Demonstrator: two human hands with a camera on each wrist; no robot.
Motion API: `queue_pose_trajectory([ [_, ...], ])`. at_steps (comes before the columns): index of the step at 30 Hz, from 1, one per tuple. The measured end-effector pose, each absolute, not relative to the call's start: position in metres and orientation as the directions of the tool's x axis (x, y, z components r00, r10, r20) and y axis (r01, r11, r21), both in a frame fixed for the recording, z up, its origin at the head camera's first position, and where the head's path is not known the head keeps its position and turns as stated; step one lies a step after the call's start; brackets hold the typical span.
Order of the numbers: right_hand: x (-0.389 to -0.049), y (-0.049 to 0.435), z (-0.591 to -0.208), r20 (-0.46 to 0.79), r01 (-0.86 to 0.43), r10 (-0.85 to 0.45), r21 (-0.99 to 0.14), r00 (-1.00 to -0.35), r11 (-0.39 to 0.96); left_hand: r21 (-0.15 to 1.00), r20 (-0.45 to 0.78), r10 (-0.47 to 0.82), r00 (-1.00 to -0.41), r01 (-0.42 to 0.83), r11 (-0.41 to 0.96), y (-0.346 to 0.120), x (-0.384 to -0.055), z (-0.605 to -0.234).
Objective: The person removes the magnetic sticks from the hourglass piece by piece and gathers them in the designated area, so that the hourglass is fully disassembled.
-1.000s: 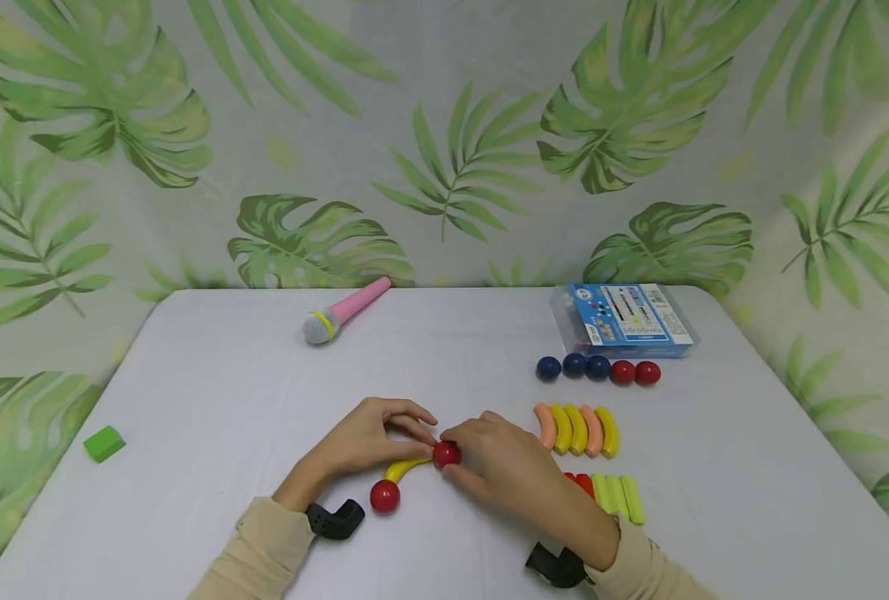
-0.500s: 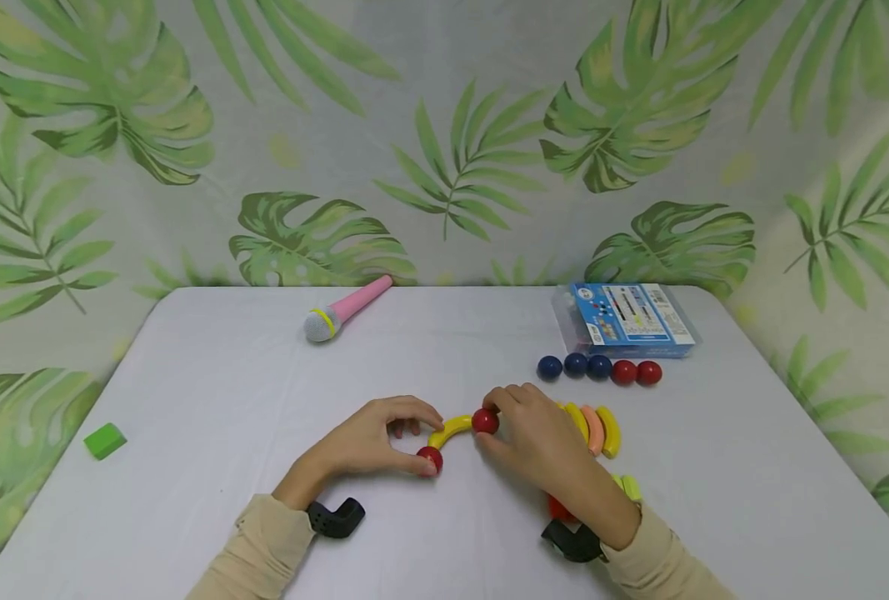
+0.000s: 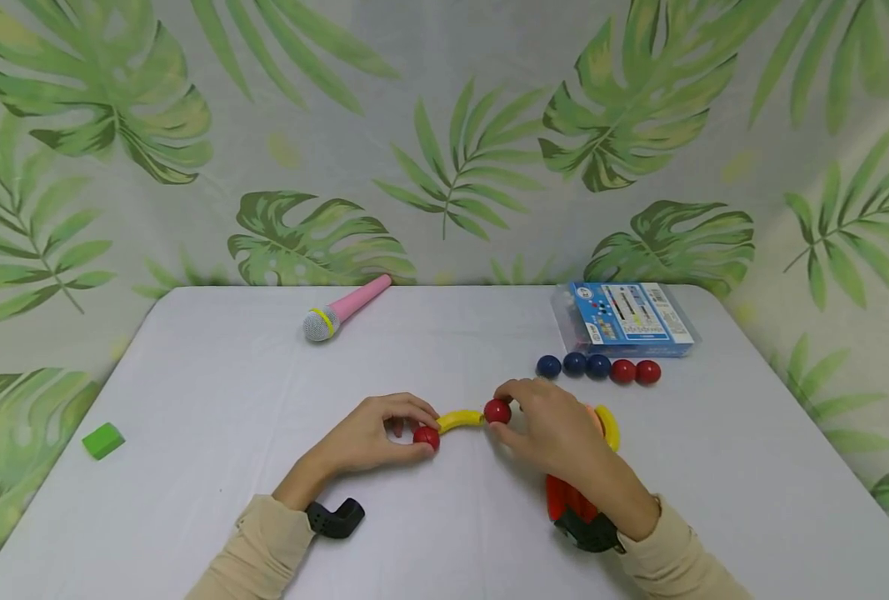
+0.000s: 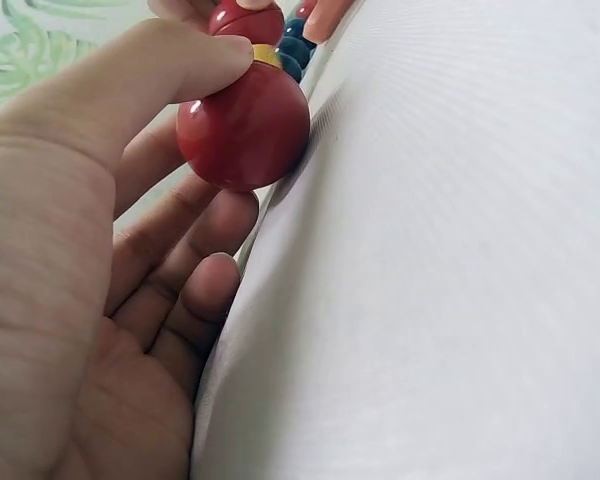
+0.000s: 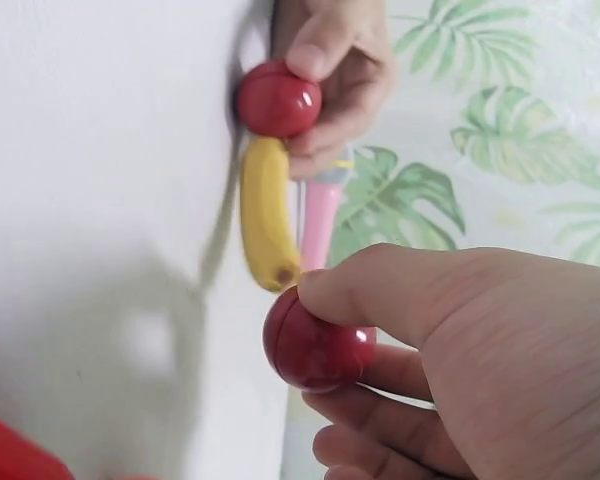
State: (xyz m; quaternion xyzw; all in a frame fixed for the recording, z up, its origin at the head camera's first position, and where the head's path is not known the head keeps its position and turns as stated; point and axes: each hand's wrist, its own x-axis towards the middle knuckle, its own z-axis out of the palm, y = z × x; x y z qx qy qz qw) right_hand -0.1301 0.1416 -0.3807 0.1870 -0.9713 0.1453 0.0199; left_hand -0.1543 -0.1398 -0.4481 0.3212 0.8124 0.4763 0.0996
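My left hand (image 3: 384, 433) pinches a red ball (image 4: 242, 128) between thumb and fingers, just over the white table. From that ball a yellow curved stick (image 3: 459, 419), shaped like a small banana, reaches to the right. Its free end meets or nearly meets a second red ball (image 5: 318, 340); I cannot tell whether the two are joined. That second ball is pinched by my right hand (image 3: 556, 425), thumb on one side and fingers on the other. Parts of the rows of sticks on the right are hidden under my right hand and forearm.
Blue balls (image 3: 575, 364) and red balls (image 3: 648, 372) form a row before a clear box with a blue label (image 3: 631, 315). Partly covered are a yellow stick (image 3: 607, 428) and red sticks (image 3: 556, 497). A pink toy microphone (image 3: 347, 308) and green block (image 3: 102, 441) lie left.
Both balls and the yellow stick have shifted right and away from me. The stick has turned more level. My left hand has taken hold of the left ball.
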Motion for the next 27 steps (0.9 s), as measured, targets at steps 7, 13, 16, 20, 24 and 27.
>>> queue_pose_trajectory([
  [7,-0.131,0.166,-0.366,0.047,-0.274,-0.276,-0.355,-0.96,0.894,0.854,0.139,0.597,-0.791,0.4,0.332,-0.141,-0.154,-0.448],
  [13,-0.136,0.213,-0.358,0.127,-0.263,-0.231,-0.4,-0.965,0.878,0.868,0.109,0.566,-0.817,0.356,0.346,-0.142,-0.155,-0.449],
  [16,-0.143,0.243,-0.356,0.198,-0.257,-0.19,-0.402,-0.962,0.879,0.868,0.106,0.545,-0.832,0.344,0.357,-0.142,-0.155,-0.45],
  [20,-0.153,0.28,-0.357,0.241,-0.204,-0.114,-0.394,-0.964,0.896,0.865,0.095,0.527,-0.844,0.332,0.375,-0.143,-0.154,-0.45],
  [24,-0.163,0.309,-0.366,0.248,-0.142,-0.042,-0.4,-0.968,0.905,0.867,0.093,0.521,-0.849,0.327,0.377,-0.142,-0.154,-0.45],
  [27,-0.17,0.325,-0.375,0.251,-0.106,0.002,-0.416,-0.968,0.903,0.868,0.094,0.516,-0.851,0.324,0.376,-0.143,-0.154,-0.451],
])
